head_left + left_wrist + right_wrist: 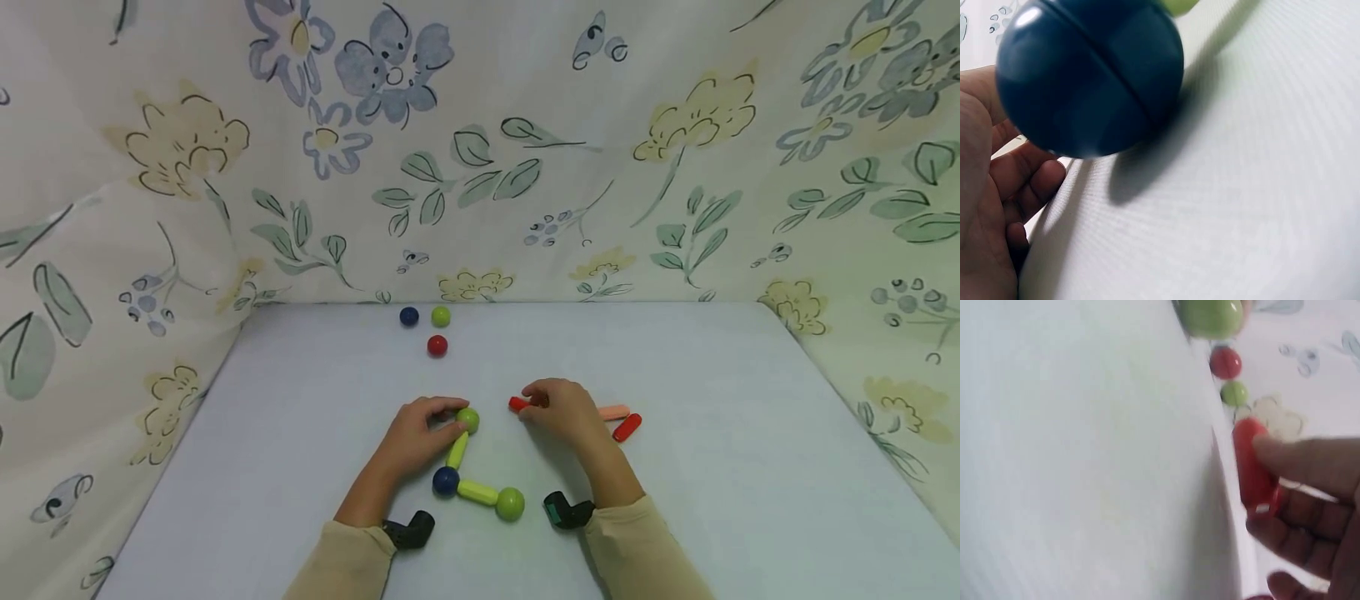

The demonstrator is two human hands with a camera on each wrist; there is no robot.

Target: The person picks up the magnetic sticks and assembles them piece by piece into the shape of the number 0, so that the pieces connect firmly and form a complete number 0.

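Note:
In the head view my left hand (420, 433) holds a green ball (468, 419) between thumb and fingers. From that ball a yellow-green rod (457, 451) runs to a dark blue ball (446, 482). A second yellow-green rod (477, 492) links the blue ball to another green ball (511, 504), making a bent chain on the table. The blue ball (1091, 78) fills much of the left wrist view and hides the held green ball. My right hand (561, 410) pinches a short red rod (1254, 465) between thumb and fingers, off to the right of the chain.
On the white table (315, 358), a loose blue ball (408, 317), green ball (441, 316) and red ball (437, 346) lie at the back. Beside my right wrist are an orange rod (615, 412) and a red rod (627, 427). Flowered cloth (480, 167) hangs behind.

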